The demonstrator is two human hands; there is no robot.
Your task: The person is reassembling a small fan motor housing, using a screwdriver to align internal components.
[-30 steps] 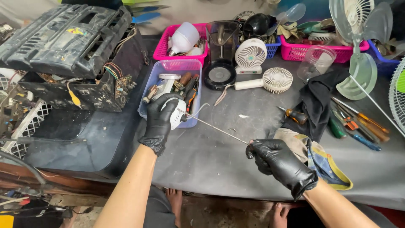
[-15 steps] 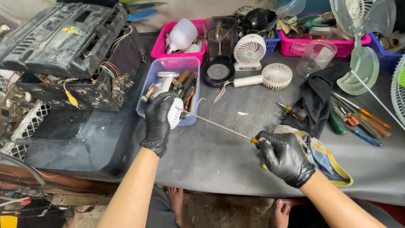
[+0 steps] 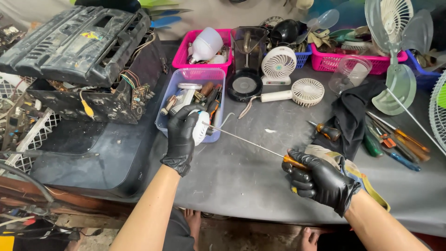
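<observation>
Left hand (image 3: 182, 137) clenched; right hand (image 3: 320, 179) fisted.

Glossy black rubber-gloved hands (image 3: 181, 139), thin metal screwdriver shaft (image 3: 244, 141), orange plastic handle (image 3: 293, 161)

Parts bin (image 3: 163, 122) left of centre on table (image 3: 241, 186); handheld fan (image 3: 297, 92) right of it; screwdrivers (image 3: 395, 144) far right; baskets (image 3: 183, 56) behind; dismantled casing (image 3: 79, 51) far left.

I see my left hand (image 3: 182, 139), in a black glove, gripping a small white device (image 3: 200, 126) at the near edge of a clear plastic bin (image 3: 162, 122) full of parts. My right hand (image 3: 320, 179), also gloved, is closed around the orange handle of a long thin screwdriver (image 3: 251, 144), its tip touching the device. A dismantled black machine (image 3: 79, 51) sits to the left.
</observation>
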